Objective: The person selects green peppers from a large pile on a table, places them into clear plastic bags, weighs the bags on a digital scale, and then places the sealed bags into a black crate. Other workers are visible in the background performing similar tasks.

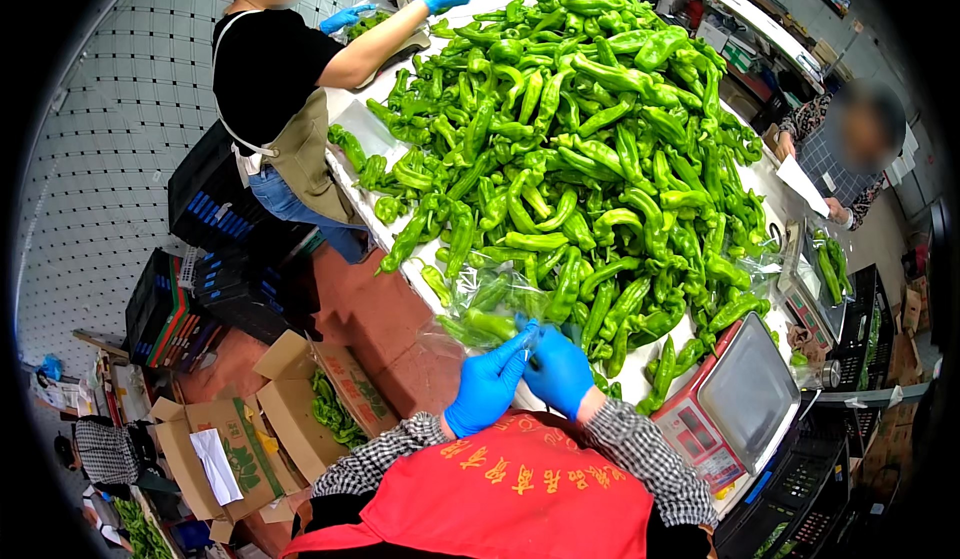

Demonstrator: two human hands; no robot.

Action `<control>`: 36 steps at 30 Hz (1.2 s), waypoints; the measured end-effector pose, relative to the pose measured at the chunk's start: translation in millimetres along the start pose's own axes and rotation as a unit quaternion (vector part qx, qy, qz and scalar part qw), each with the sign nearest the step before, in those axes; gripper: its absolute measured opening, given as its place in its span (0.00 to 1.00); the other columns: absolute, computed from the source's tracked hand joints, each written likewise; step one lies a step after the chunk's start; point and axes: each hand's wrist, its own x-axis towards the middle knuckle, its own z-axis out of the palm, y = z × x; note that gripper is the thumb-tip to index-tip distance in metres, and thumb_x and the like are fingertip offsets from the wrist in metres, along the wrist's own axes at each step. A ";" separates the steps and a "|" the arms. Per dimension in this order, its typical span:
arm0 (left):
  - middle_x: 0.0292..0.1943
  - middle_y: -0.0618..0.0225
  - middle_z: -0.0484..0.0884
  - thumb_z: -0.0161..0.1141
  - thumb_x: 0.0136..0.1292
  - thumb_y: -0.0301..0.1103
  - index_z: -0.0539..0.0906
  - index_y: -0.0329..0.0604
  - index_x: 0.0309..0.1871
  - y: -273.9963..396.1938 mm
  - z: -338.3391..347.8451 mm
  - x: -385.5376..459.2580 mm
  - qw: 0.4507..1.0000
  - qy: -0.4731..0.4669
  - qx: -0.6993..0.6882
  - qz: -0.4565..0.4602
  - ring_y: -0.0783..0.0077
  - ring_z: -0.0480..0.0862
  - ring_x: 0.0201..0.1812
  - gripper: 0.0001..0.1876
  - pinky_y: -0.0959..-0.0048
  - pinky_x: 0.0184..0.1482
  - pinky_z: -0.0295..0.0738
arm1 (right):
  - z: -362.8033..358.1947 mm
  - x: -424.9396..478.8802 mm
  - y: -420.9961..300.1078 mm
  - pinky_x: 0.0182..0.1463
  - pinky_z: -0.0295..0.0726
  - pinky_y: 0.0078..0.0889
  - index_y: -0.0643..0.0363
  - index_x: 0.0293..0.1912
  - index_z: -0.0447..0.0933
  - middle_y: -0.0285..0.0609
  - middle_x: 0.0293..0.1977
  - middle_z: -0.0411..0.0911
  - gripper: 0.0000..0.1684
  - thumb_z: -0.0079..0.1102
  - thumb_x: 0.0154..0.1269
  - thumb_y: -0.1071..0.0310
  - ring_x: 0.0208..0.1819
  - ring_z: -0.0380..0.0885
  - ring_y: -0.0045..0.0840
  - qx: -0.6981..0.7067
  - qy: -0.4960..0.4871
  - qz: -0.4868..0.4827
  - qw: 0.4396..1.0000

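Note:
My left hand (pixel 489 380), in a blue glove, pinches the gathered mouth of a clear plastic bag (pixel 480 300). Green peppers (pixel 491 325) show through the film. Close against it, my right hand (pixel 559 371), gloved in blue too, has its fingers curled at the same bag mouth; what lies inside that grip is hidden. Both hands are at the near edge of a white table, in front of my red apron (pixel 510 491). Just beyond them rises a large heap of long green peppers (pixel 600 154).
A red scale (pixel 720 409) with a metal pan stands right of my hands. Another scale (pixel 814 296) holds bagged peppers. A co-worker (pixel 277 86) stands left, another person (pixel 832 154) right. Cardboard boxes (pixel 225 446) and black crates (pixel 240 289) are on the floor at left.

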 end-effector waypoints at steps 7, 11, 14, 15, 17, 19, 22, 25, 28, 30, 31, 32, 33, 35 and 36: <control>0.48 0.64 0.90 0.54 0.80 0.32 0.78 0.43 0.70 12.4 -17.6 -7.4 0.993 -0.014 -0.024 -0.112 0.82 0.81 0.38 0.19 0.74 0.43 0.80 | 57.2 25.2 28.6 0.55 0.81 0.46 0.60 0.66 0.73 0.58 0.53 0.80 0.30 0.61 0.64 0.67 0.52 0.80 0.51 0.116 -0.064 -0.067 0.989; 0.30 0.77 0.80 0.51 0.82 0.38 0.78 0.43 0.70 2.1 -15.7 -9.5 0.992 -0.013 -0.061 -0.110 0.87 0.70 0.28 0.20 0.81 0.30 0.67 | 43.3 52.4 20.3 0.54 0.81 0.46 0.64 0.64 0.73 0.59 0.49 0.80 0.30 0.60 0.64 0.68 0.50 0.81 0.50 -0.007 0.097 -0.070 0.993; 0.28 0.77 0.81 0.50 0.82 0.42 0.80 0.44 0.69 15.2 -23.2 -2.1 0.970 -0.030 -0.128 -0.202 0.88 0.71 0.25 0.20 0.83 0.27 0.66 | 44.9 46.3 19.7 0.53 0.80 0.46 0.63 0.63 0.73 0.58 0.52 0.79 0.29 0.60 0.62 0.70 0.52 0.79 0.50 0.021 -0.001 -0.114 0.993; 0.26 0.78 0.78 0.50 0.82 0.42 0.80 0.44 0.68 14.2 -26.2 3.2 0.962 0.005 -0.165 -0.218 0.89 0.69 0.23 0.20 0.84 0.25 0.63 | 45.9 43.7 20.6 0.53 0.80 0.47 0.62 0.63 0.73 0.57 0.54 0.79 0.29 0.61 0.62 0.70 0.53 0.79 0.51 0.055 -0.038 -0.144 0.987; 0.22 0.82 0.72 0.51 0.81 0.42 0.81 0.43 0.67 5.8 -33.7 16.8 0.935 0.078 -0.240 -0.248 0.90 0.66 0.20 0.20 0.85 0.20 0.57 | 29.8 34.5 4.8 0.59 0.80 0.44 0.54 0.63 0.77 0.52 0.56 0.81 0.25 0.64 0.66 0.67 0.55 0.81 0.47 0.111 -0.060 -0.161 0.979; 0.19 0.83 0.67 0.50 0.81 0.45 0.81 0.44 0.66 7.9 -46.8 25.6 0.930 0.098 -0.269 -0.231 0.89 0.63 0.17 0.20 0.83 0.17 0.53 | -3.4 18.1 -17.0 0.59 0.81 0.39 0.57 0.57 0.82 0.50 0.52 0.84 0.18 0.63 0.70 0.67 0.53 0.83 0.45 0.149 0.045 -0.166 0.974; 0.18 0.81 0.64 0.48 0.82 0.46 0.80 0.44 0.67 23.1 -61.7 34.7 0.922 0.121 -0.274 -0.247 0.87 0.60 0.16 0.22 0.82 0.17 0.53 | -43.3 4.2 -14.4 0.48 0.83 0.28 0.57 0.48 0.87 0.44 0.45 0.85 0.12 0.57 0.72 0.75 0.41 0.84 0.28 0.379 0.099 -0.007 0.920; 0.16 0.76 0.64 0.48 0.81 0.49 0.73 0.42 0.73 27.9 -69.0 39.6 0.923 0.105 -0.301 -0.214 0.83 0.60 0.14 0.26 0.79 0.19 0.57 | -42.9 10.9 27.5 0.42 0.82 0.29 0.52 0.60 0.82 0.51 0.63 0.76 0.18 0.59 0.72 0.72 0.36 0.82 0.30 0.207 0.256 0.044 0.943; 0.18 0.78 0.67 0.46 0.82 0.50 0.74 0.42 0.72 46.0 -62.0 50.8 0.929 0.083 -0.308 -0.190 0.84 0.64 0.16 0.26 0.80 0.19 0.58 | -16.5 21.5 59.1 0.42 0.84 0.36 0.48 0.62 0.79 0.56 0.75 0.60 0.23 0.64 0.68 0.67 0.37 0.82 0.38 -0.014 0.218 0.039 0.975; 0.20 0.79 0.69 0.45 0.83 0.49 0.75 0.43 0.72 59.1 -55.3 56.8 0.934 0.065 -0.305 -0.176 0.87 0.66 0.18 0.25 0.83 0.20 0.58 | -6.3 29.6 63.1 0.45 0.84 0.40 0.46 0.61 0.80 0.59 0.77 0.54 0.24 0.68 0.64 0.66 0.43 0.82 0.43 -0.112 0.113 0.056 0.986; 0.21 0.80 0.69 0.45 0.83 0.49 0.75 0.43 0.72 58.6 -51.5 58.2 0.934 0.065 -0.303 -0.176 0.87 0.66 0.18 0.25 0.84 0.20 0.58 | -3.1 33.9 61.5 0.47 0.84 0.42 0.46 0.60 0.81 0.60 0.78 0.51 0.25 0.69 0.62 0.65 0.45 0.82 0.45 -0.161 0.058 0.063 0.983; 0.21 0.80 0.70 0.45 0.83 0.49 0.75 0.44 0.72 57.4 -47.5 59.4 0.935 0.063 -0.301 -0.177 0.88 0.65 0.18 0.25 0.84 0.20 0.58 | -2.5 36.2 60.4 0.55 0.83 0.45 0.49 0.57 0.83 0.61 0.77 0.53 0.24 0.71 0.59 0.65 0.57 0.79 0.48 -0.146 0.027 0.094 0.984; 0.21 0.80 0.70 0.44 0.83 0.48 0.75 0.44 0.72 57.0 -44.3 61.6 0.936 0.060 -0.298 -0.176 0.88 0.65 0.18 0.25 0.85 0.20 0.58 | 2.5 35.0 73.9 0.57 0.82 0.43 0.49 0.55 0.83 0.60 0.77 0.54 0.22 0.69 0.60 0.66 0.60 0.77 0.47 -0.066 0.081 0.088 0.991; 0.21 0.80 0.70 0.44 0.84 0.47 0.77 0.44 0.71 52.3 -41.2 60.4 0.949 0.044 -0.256 -0.179 0.89 0.65 0.19 0.24 0.85 0.20 0.57 | 18.0 28.7 110.0 0.61 0.80 0.40 0.51 0.53 0.84 0.59 0.77 0.55 0.18 0.67 0.63 0.68 0.66 0.74 0.46 0.095 0.188 0.074 0.975; 0.21 0.80 0.70 0.44 0.84 0.47 0.77 0.44 0.71 41.6 -42.7 55.7 0.955 0.044 -0.228 -0.185 0.89 0.64 0.19 0.24 0.85 0.20 0.57 | 7.8 24.3 98.0 0.65 0.75 0.34 0.54 0.52 0.85 0.55 0.75 0.62 0.15 0.62 0.66 0.72 0.71 0.71 0.38 0.231 0.239 0.093 0.938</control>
